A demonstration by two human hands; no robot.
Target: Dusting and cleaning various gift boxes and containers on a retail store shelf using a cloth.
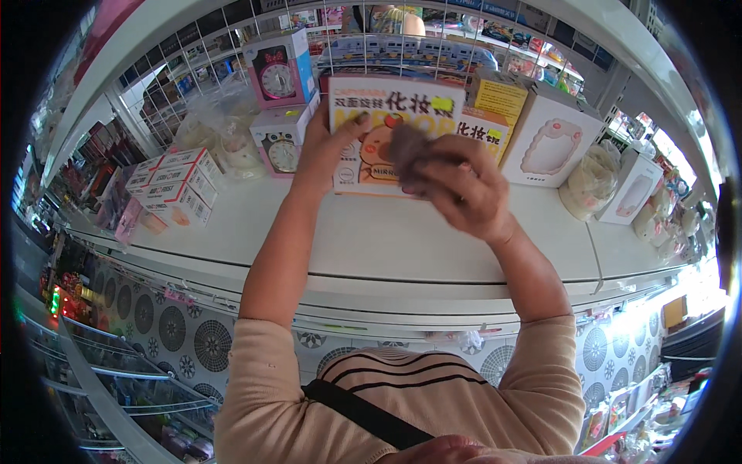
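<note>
A white box (359, 168) with a cartoon animal and large lettering on its front stands tilted upright on the white shelf, toward the back. My left hand (318, 147) grips its left edge, thumb on the front and fingers behind. My right hand (468, 185) is closed on a dark grey-purple cloth (410, 153), which lies over the right part of the box front; motion blurs the fingers a little. Just right of it stands a similar box (488, 124) with a yellow-green sticker, partly hidden by my right hand.
Two boxed alarm clocks (278, 76) are stacked left of the box. Small white-and-red cartons (174, 189) sit farther left, beside plastic-wrapped goods (236, 147). On the right are a boxed pink-framed mirror (550, 147) and a wrapped round item (591, 185). A wire grid (209, 42) backs the shelf.
</note>
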